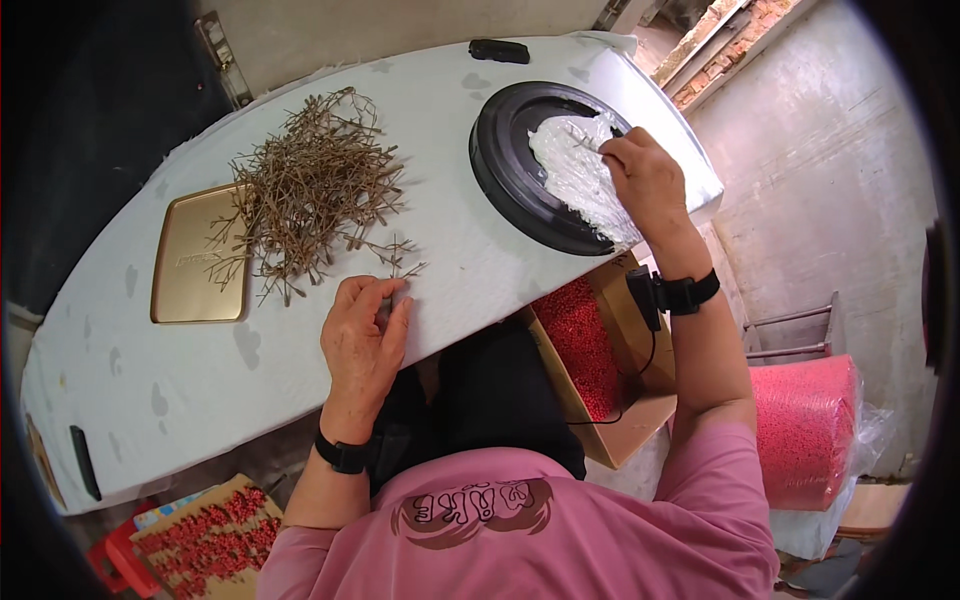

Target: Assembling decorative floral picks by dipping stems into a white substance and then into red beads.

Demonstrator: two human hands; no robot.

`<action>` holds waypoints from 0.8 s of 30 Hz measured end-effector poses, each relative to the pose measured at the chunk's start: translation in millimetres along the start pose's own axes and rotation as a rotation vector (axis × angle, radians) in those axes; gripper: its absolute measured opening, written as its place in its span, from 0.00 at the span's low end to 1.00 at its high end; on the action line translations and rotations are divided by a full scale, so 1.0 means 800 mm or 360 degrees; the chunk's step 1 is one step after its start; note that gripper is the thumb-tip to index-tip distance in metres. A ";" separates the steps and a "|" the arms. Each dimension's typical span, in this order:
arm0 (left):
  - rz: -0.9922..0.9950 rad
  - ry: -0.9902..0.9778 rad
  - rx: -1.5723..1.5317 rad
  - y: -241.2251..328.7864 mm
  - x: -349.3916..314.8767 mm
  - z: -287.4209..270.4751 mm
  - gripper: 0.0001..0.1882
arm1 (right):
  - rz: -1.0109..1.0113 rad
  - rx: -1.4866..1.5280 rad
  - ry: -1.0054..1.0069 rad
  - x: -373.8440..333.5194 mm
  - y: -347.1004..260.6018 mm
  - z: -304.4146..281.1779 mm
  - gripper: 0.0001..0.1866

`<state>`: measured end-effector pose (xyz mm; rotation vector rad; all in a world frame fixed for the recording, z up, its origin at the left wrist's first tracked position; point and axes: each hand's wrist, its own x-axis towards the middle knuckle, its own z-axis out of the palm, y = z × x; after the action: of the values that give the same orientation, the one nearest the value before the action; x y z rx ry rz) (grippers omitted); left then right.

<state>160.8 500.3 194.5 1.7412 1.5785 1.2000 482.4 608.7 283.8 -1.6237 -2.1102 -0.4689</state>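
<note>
At the right end of the table, my right hand (pixel 648 180) pinches a thin twig (pixel 583 139) over a thick, glossy white paste (pixel 568 165). This paste is spread on a round black tray (pixel 497 170), and the twig's tip appears to touch it. My left hand (pixel 362 328) rests near the table's front edge, thumb and forefinger curled together at a small forked brown twig (pixel 408 270). Just beyond that hand lies a tangled heap of dry brown twigs (pixel 315 190). Part of the heap overlaps a flat gold tray (pixel 195 265).
Below the table edge an open cardboard box (pixel 640 365) holds many small red beads or berries (pixel 580 345). A clear bag of pinkish-red pieces (pixel 805 430) stands at right. Red clusters lie on a board (pixel 215 540) at lower left. Black objects sit at the table's far edge (pixel 499 51) and left end (pixel 85 462).
</note>
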 end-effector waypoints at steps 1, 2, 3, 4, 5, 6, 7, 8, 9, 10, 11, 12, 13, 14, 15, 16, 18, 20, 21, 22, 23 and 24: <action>-0.0010 0.0004 -0.0027 -0.001 0.000 0.000 0.09 | -0.0042 -0.0055 -0.0089 0.003 0.000 0.006 0.04; -0.0014 0.0008 -0.0024 -0.001 0.001 0.000 0.09 | -0.0046 -0.0051 -0.0090 0.005 0.001 0.011 0.04; -0.0011 0.0008 -0.0028 -0.001 0.002 0.000 0.09 | -0.0046 -0.0124 -0.0194 0.006 0.003 0.015 0.04; -0.0007 0.0007 -0.0033 0.000 0.003 0.000 0.09 | -0.0044 -0.0198 -0.0297 0.006 0.005 0.018 0.04; -0.0007 0.0005 -0.0037 0.000 0.003 0.000 0.09 | -0.0043 -0.0270 -0.0405 0.005 0.006 0.020 0.04; -0.0010 0.0003 -0.0035 0.000 0.002 0.000 0.09 | -0.0042 -0.0267 -0.0408 0.004 0.007 0.021 0.04; -0.0019 -0.0002 -0.0038 0.001 0.003 0.000 0.08 | -0.0047 -0.0279 -0.0450 0.002 0.008 0.022 0.05; -0.0026 -0.0008 -0.0042 0.001 0.003 0.000 0.08 | -0.0051 -0.0291 -0.0491 0.000 0.010 0.022 0.05; -0.0032 -0.0013 -0.0046 0.001 0.002 0.000 0.08 | -0.0055 -0.0303 -0.0531 -0.003 0.011 0.021 0.05; -0.0030 -0.0015 -0.0048 0.001 0.002 0.001 0.08 | -0.0052 -0.0305 -0.0531 -0.005 0.012 0.020 0.05; -0.0019 -0.0012 -0.0044 0.000 0.002 0.001 0.08 | -0.0037 -0.0313 -0.0563 -0.007 0.013 0.018 0.06; -0.0007 -0.0008 -0.0040 -0.001 0.002 0.001 0.08 | -0.0021 -0.0322 -0.0595 -0.010 0.013 0.016 0.06; 0.0005 -0.0003 -0.0036 -0.001 0.002 0.002 0.08 | -0.0005 -0.0332 -0.0626 -0.012 0.014 0.014 0.06; 0.0009 -0.0004 -0.0040 -0.001 0.002 0.002 0.08 | -0.0003 -0.0336 -0.0624 -0.015 0.015 0.010 0.06; 0.0003 -0.0006 -0.0039 0.000 0.002 0.001 0.08 | 0.0004 -0.0310 -0.0639 -0.017 0.015 0.006 0.06; -0.0002 -0.0009 -0.0039 0.000 0.002 0.000 0.08 | 0.0012 -0.0284 -0.0654 -0.020 0.015 0.001 0.05; -0.0007 -0.0011 -0.0039 0.000 0.001 -0.001 0.08 | 0.0019 -0.0259 -0.0669 -0.026 0.017 -0.011 0.05; 0.0016 0.0000 -0.0049 -0.001 0.000 0.000 0.08 | 0.0023 -0.0193 -0.0569 -0.031 0.022 -0.032 0.05; 0.0028 0.0004 -0.0053 -0.001 0.000 0.001 0.07 | 0.0026 -0.0160 -0.0518 -0.031 0.022 -0.039 0.05; 0.0030 0.0003 -0.0052 -0.002 0.000 0.001 0.07 | 0.0028 -0.0159 -0.0517 -0.030 0.021 -0.043 0.05; 0.0022 0.0003 -0.0044 -0.002 -0.001 0.000 0.07 | 0.0067 -0.0059 -0.0362 -0.028 0.020 -0.047 0.05; 0.0014 0.0003 -0.0033 -0.003 -0.001 -0.001 0.07 | 0.0105 0.0043 -0.0206 -0.027 0.020 -0.049 0.05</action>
<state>159.1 499.8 192.3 1.7362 1.5554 1.2186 507.7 575.0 306.1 -1.7449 -2.1380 -0.3207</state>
